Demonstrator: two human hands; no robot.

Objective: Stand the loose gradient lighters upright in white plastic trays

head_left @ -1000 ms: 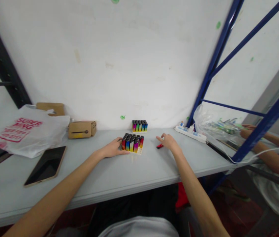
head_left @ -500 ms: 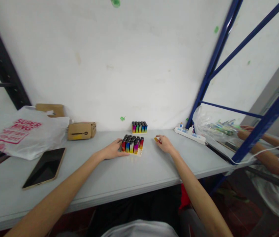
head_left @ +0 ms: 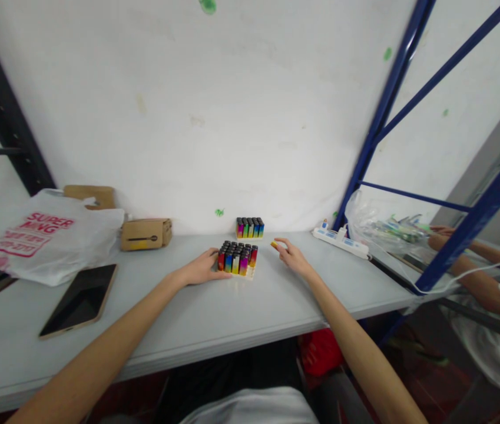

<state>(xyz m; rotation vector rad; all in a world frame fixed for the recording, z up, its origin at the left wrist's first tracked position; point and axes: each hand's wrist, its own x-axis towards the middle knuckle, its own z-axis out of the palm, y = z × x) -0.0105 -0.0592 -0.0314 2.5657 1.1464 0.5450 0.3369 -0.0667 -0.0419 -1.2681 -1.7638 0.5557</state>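
Note:
Several colourful lighters [head_left: 236, 259] with black tops stand upright in a pale tray [head_left: 250, 274] on the grey table. Its right front part shows bare slots. My left hand [head_left: 201, 268] is closed around the left side of this tray, thumb along the front. To the right of it, my right hand [head_left: 290, 254] is raised a little and pinches a small yellow-orange lighter [head_left: 274, 244] between thumb and fingers. Farther back, by the wall, a second block of upright lighters [head_left: 250, 228] stands on a pale base, touched by neither hand.
On the left lie a dark phone-like tablet [head_left: 79, 300], a white plastic bag [head_left: 55, 235] and a cardboard box [head_left: 146, 234]. A white power strip [head_left: 340, 241] lies at the back right, near a blue metal frame [head_left: 373, 135]. Another person's arms [head_left: 474, 271] show at the far right.
My right hand has moved slightly left, and the lighter in its fingers now shows more and points left. The left hand and the tray have stayed in place. More of a red item shows below the table.

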